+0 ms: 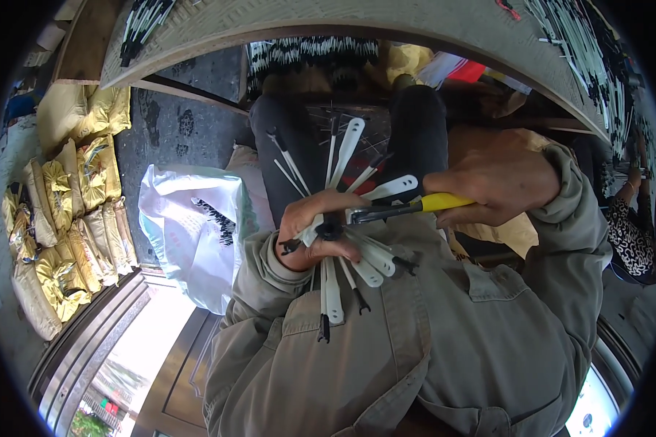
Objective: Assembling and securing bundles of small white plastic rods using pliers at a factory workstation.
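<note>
My left hand [307, 224] is closed around the middle of a spoked assembly, with its black hub [331, 229] showing between thumb and fingers. Flat white strips [350, 142] with small holes and thin rods with black forked tips fan out from it on all sides. In my right hand [497, 178] is a pair of pliers with yellow handles [447, 202]. The metal jaws point left and reach close to the hub; whether they grip anything there is hard to tell. Both hands are above my lap, in front of my jacket.
Ahead curves a pale workbench [386, 29], with black-and-white rods [576, 44] heaped at its right. Several yellow and tan sacks [87, 182] are stacked at left. A white plastic bag [175, 211] holding small black pieces stands beside my left knee. Another person [634, 226] is at far right.
</note>
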Motion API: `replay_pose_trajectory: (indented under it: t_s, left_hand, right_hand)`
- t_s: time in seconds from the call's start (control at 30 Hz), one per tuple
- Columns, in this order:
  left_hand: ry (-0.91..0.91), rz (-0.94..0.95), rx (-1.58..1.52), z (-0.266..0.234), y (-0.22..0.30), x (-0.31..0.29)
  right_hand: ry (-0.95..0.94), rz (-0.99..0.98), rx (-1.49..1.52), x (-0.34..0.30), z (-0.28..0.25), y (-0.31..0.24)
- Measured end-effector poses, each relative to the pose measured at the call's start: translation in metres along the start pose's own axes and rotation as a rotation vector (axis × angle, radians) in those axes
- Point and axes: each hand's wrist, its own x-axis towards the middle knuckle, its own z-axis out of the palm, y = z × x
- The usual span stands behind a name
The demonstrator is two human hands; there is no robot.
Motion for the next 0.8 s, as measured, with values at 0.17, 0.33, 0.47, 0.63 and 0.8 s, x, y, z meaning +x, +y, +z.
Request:
replay_pose_trajectory:
  t_s: [0.17, 0.33, 0.47, 0.63, 0.8]
  left_hand:
    - [0.088, -0.017, -0.026, -0.002, -0.002, 0.000]
    - [0.340, 0.012, 0.008, -0.025, 0.008, 0.003]
    - [0.805, 0.124, 0.038, -0.074, 0.055, 0.012]
    - [0.643, 0.313, 0.550, -0.167, 0.183, 0.123]
    - [0.469, 0.165, 1.279, -0.280, 0.182, 0.265]
  right_hand:
    - [0.098, -0.037, 0.120, 0.012, 0.014, 0.011]
    - [0.514, 0.008, -0.269, 0.016, 0.004, 0.011]
    - [1.022, 0.151, -0.750, -0.016, -0.030, 0.033]
    - [1.157, 0.465, -0.930, -0.055, -0.080, 0.078]
    - [1.169, 0.523, -0.976, -0.062, -0.095, 0.105]
